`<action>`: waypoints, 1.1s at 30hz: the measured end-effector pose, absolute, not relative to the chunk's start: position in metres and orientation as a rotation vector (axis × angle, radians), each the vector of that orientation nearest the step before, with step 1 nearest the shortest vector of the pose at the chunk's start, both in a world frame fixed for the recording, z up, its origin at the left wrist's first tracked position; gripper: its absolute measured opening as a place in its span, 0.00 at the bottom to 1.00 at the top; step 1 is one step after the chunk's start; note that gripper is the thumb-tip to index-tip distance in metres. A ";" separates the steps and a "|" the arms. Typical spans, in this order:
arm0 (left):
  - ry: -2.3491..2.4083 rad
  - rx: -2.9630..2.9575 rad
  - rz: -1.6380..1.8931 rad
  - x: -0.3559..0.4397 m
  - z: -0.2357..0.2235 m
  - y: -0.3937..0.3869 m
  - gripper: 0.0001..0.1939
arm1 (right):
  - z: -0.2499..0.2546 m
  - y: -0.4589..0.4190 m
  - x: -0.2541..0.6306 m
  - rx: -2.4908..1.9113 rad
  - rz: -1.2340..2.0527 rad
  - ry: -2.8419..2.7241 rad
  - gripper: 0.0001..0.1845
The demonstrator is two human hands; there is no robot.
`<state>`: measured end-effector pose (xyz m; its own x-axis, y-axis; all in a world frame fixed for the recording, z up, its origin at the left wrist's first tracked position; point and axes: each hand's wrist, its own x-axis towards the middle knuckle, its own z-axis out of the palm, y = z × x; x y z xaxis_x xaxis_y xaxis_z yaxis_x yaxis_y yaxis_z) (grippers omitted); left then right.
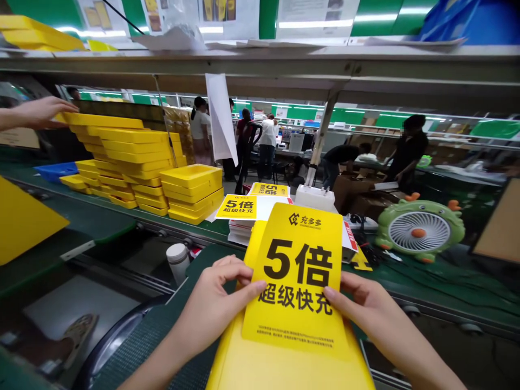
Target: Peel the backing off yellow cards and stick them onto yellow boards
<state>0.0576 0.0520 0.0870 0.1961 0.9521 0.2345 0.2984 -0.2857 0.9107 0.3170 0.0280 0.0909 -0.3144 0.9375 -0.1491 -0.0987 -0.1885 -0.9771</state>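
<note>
Both my hands pinch a yellow printed sheet (pixel 298 271), perhaps a sticker, by its side edges; it bears a large black "5" and Chinese characters. My left hand (pixel 223 295) grips the left edge, thumb on the front. On the right edge, my right hand (pixel 361 298) does the same. Tilted upright, the sheet stands over a smooth yellow housing (pixel 260 365), which reaches toward me. Whether the sheet's lower end touches the housing I cannot tell. Just beyond lies a stack of similar printed sheets (pixel 236 207).
Stacked yellow trays (pixel 195 189) fill the bench at left, with another person's hand (pixel 44 112) on the far pile. A blue tray (pixel 57 171), a white-lidded bottle (pixel 177 260) and a green fan (pixel 420 230) stand around. A shelf (pixel 244 67) crosses above; several people work behind.
</note>
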 end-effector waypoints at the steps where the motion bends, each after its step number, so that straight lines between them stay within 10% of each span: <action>1: 1.189 1.730 1.106 0.057 0.086 0.052 0.12 | 0.090 0.028 0.317 -1.076 1.617 -1.250 0.16; 21: 1.213 1.752 1.076 0.055 0.081 0.053 0.12 | 0.089 0.027 0.318 -1.162 1.505 -1.351 0.17; 30: 1.322 1.934 1.064 0.051 0.081 0.053 0.11 | 0.079 0.010 0.338 -1.671 0.370 -1.790 0.31; 33: 1.509 2.079 1.138 0.049 0.081 0.038 0.26 | 0.077 -0.003 0.349 -1.643 0.204 -1.712 0.29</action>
